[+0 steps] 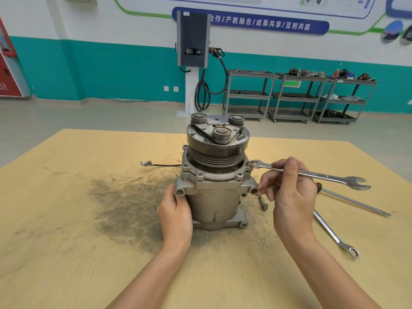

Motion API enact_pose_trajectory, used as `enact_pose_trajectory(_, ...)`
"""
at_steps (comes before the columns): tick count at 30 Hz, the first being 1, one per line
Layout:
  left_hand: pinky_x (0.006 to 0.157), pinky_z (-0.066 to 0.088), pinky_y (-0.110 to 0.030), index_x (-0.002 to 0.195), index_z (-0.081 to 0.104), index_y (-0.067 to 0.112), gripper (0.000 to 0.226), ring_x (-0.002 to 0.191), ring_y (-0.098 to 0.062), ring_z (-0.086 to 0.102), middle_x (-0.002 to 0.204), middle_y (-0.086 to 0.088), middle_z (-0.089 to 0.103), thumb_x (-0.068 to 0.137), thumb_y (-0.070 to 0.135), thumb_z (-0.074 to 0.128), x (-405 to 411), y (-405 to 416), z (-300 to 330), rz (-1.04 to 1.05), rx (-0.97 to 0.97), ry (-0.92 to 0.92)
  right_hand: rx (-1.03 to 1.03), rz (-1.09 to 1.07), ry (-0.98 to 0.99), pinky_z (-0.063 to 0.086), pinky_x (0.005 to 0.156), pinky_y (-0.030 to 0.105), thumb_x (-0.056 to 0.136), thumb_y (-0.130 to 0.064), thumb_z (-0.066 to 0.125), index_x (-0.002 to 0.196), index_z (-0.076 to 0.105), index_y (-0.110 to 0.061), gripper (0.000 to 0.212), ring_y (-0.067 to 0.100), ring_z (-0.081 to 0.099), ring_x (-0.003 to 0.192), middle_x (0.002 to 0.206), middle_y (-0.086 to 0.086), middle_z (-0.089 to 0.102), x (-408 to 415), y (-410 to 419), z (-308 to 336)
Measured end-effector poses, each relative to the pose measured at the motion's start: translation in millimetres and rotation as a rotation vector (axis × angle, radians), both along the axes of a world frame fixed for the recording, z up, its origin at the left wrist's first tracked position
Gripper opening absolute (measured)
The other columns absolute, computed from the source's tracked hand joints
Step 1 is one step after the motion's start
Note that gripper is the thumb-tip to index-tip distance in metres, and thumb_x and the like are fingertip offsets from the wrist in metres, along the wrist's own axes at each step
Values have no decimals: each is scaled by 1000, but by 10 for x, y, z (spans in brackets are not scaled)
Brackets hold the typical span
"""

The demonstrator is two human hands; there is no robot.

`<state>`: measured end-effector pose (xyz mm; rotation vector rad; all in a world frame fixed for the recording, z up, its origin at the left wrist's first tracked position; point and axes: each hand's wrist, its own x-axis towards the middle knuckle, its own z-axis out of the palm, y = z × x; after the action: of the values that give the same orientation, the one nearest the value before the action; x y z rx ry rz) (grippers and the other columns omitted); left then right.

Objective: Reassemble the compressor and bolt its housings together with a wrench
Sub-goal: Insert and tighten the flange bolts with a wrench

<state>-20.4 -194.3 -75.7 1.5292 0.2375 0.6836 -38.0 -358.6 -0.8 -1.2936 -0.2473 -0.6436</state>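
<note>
I saw the grey cast-aluminium compressor [214, 186] standing upright mid-table, pulley up. My right hand [287, 190] gripped the long chrome combination wrench [312, 174], its ring end on the flange bolt [250, 163] (upper right), shaft running rightward, nearly level. My left hand [176, 210] clasped the housing's left side.

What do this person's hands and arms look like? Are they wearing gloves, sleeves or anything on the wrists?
Both are bare. The left hand and right hand have no gloves, and no ring, watch or wristband shows on either. The forearms are uncovered as far as the bottom edge of the picture, so no sleeve is in view. The fingernails that show look short and unpainted.
</note>
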Motion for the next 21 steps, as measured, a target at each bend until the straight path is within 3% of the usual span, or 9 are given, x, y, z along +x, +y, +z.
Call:
enact_pose_trajectory(7,60,39,-5,80,58,34,34,70,17,53,73,34,63,101,12,42,-2,6,0,-9,-1,20,-11,1,10,36,42,17,94,-41,43,86,54,-12,32,11,44,43,52,3,55,-44,77,-38)
enact_pose_trajectory(13,62,39,-9,80,59,32,32,68,14,52,72,33,63,101,14,43,-2,12,-2,-17,0,27,161,152,143,30,39,18,93,-42,40,86,51,-12,34,11,46,43,52,2,55,23,16,53)
enact_pose_trajectory(16,69,42,-19,80,59,32,31,69,13,53,73,31,63,101,16,42,-4,14,-1,-21,-6,37,223,244,258,34,40,16,100,-38,37,87,52,-13,32,10,48,44,55,3,56,76,-67,79)
enact_pose_trajectory(21,69,42,-23,81,60,30,30,68,12,52,72,24,64,101,16,43,0,14,-5,-18,-5,28,145,203,238,33,40,18,99,-40,38,89,53,-13,33,11,48,45,55,2,57,74,-71,73)
